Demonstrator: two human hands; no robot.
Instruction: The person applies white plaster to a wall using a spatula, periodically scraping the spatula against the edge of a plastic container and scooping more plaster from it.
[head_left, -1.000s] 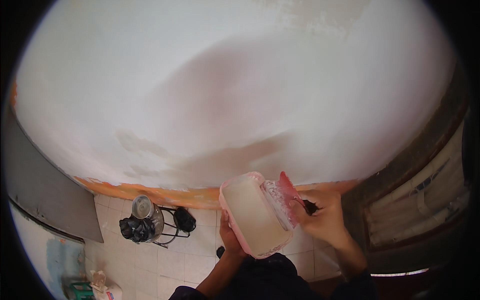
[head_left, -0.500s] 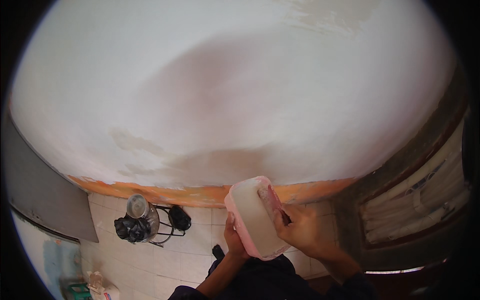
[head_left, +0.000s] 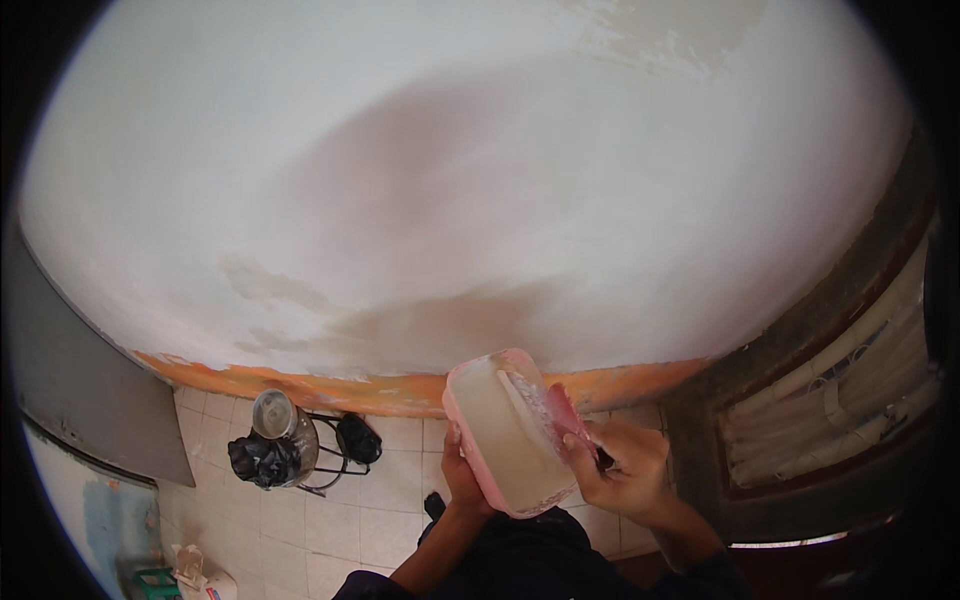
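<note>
- Wall [head_left: 400,200], white, patched beige;
- pink tub [head_left: 456,408] of pale paste [head_left: 500,440], before it;
- left hand [head_left: 465,480] curled round tub's left side;
- right hand [head_left: 625,462] pinching pink scraper [head_left: 566,410] over right rim; apparently gathering paste; next move calls for steady tub

The wall [head_left: 620,220] is softly lit, darkened by 2 soft-edged shadowy patches [head_left: 410,170] left of centre and at lower centre. Straight edges are bent toward the rim; all 4 corners are blacked out. A thin bright strip [head_left: 790,544] is seen at lower right.
</note>
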